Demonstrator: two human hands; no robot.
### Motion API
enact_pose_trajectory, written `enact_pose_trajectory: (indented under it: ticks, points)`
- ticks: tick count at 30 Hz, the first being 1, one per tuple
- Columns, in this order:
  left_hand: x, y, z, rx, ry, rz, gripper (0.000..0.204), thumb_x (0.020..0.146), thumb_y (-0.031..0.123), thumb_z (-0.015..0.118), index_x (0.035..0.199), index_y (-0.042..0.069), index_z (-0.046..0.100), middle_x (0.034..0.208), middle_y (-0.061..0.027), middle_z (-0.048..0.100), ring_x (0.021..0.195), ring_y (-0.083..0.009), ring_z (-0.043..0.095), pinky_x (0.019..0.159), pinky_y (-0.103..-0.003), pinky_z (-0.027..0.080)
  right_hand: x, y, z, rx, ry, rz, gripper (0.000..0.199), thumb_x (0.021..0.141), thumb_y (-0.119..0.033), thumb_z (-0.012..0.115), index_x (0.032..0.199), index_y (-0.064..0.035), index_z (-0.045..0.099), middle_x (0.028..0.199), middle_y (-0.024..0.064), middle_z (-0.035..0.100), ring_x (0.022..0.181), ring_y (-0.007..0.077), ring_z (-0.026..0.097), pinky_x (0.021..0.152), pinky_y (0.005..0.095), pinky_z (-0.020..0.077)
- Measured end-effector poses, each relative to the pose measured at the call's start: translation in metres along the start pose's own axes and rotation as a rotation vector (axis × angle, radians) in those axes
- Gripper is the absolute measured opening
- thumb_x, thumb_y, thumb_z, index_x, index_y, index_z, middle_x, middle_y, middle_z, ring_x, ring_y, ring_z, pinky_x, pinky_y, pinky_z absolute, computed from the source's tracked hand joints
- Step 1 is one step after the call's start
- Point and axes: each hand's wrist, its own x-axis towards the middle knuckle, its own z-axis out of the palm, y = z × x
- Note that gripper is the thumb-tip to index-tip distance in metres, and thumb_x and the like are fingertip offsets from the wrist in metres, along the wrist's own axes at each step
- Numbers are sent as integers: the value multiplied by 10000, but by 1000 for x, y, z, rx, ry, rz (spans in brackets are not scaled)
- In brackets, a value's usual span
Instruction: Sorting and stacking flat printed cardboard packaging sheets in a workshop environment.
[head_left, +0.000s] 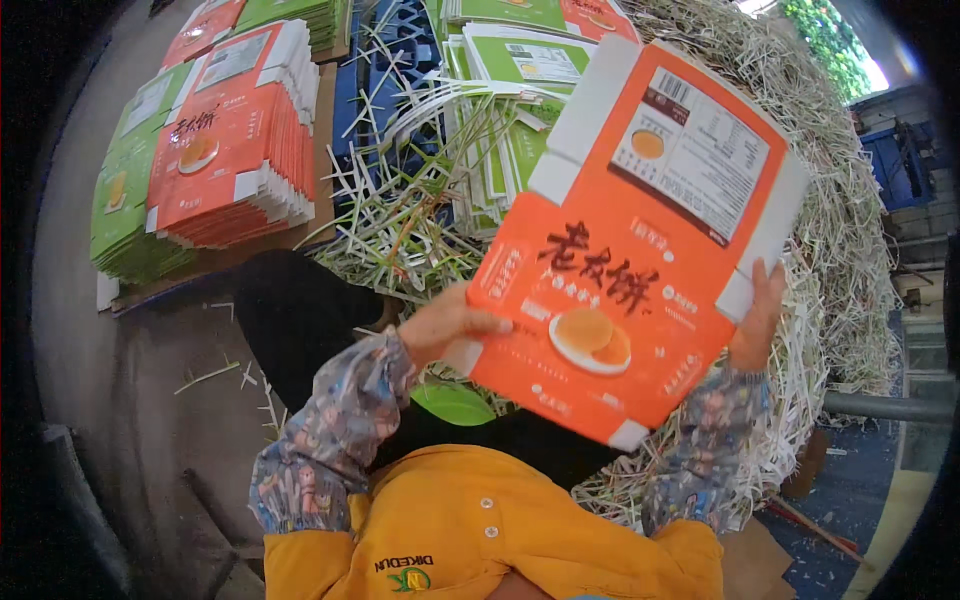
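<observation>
I hold an orange flattened carton blank (640, 270) up in front of me, tilted, with its printed side showing. It bears a picture of round pastries on a white plate and has pale flaps along its edges. My left hand (448, 322) grips its lower left side, thumb on the printed face. At the right edge, my right hand (760, 318) holds the same blank, with its fingers partly behind the flap. Beyond it stands a stack of green carton blanks (520, 65), partly hidden by the blank and by loose paper strips (405, 215).
Neat stacks of orange blanks (225, 130) and green blanks (130, 190) lie on cardboard at the left. A blue plastic pallet (392, 75) shows between the stacks. A large heap of pale paper strips (840, 230) rises at the right. Something bright green (452, 402) lies near my lap.
</observation>
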Motion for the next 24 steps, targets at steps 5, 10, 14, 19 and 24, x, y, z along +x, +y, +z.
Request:
enact_pose_trajectory:
  ticks: [5,10,14,19,24]
  points:
    - [18,12,-28,296,205,217,418,653,94,687,1013,-6,499,898,-54,573,790,-131,550,723,-257,436,18,26,14,-6,-61,-11,274,840,-110,477,1060,1,357,991,123,506,838,179,549,717,278,464]
    - [35,-49,-67,330,728,352,531,665,190,700,1060,-20,414,943,-72,492,865,-152,478,765,-274,396,34,99,17,73,21,17,253,825,-65,491,1027,11,359,990,124,509,843,184,541,731,292,454]
    - [42,-79,-27,-13,847,75,625,678,289,691,1113,-23,369,1033,-119,451,981,-214,410,839,-327,348,24,121,21,110,162,36,314,807,-15,488,1083,27,344,1031,149,498,891,228,545,756,326,457]
    - [57,-111,-15,-322,559,-99,483,764,269,619,1102,-15,423,1016,-93,506,931,-223,478,838,-368,385,1,122,31,128,212,73,385,809,-5,466,1155,43,303,1072,162,474,935,237,535,777,340,453]
    - [69,-111,-24,-812,393,179,333,822,106,519,1133,38,421,1116,-119,510,976,-266,530,836,-456,446,-6,118,35,12,271,3,398,816,-12,467,1165,23,280,1086,163,453,926,223,523,781,339,443]
